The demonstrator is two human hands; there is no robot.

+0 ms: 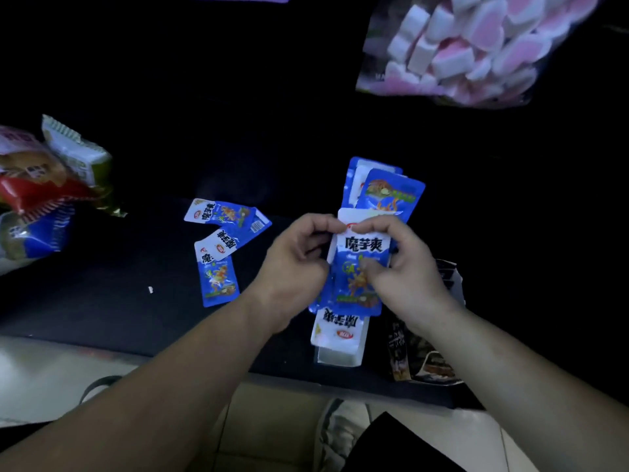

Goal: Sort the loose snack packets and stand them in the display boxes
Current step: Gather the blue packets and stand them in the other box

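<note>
— What do we hold here?
— One flat, glossy packet (360,257), blue with a white top. Our left hand (292,264) and right hand (405,270) both pinch it with curled fingers, over the narrow white box (340,357) at the front edge of the desk (119,301).
— Can we read it?
— Yes, black letters "魔芋爽" and a small red logo. Three loose packets (221,243) lie left of the box.
</note>
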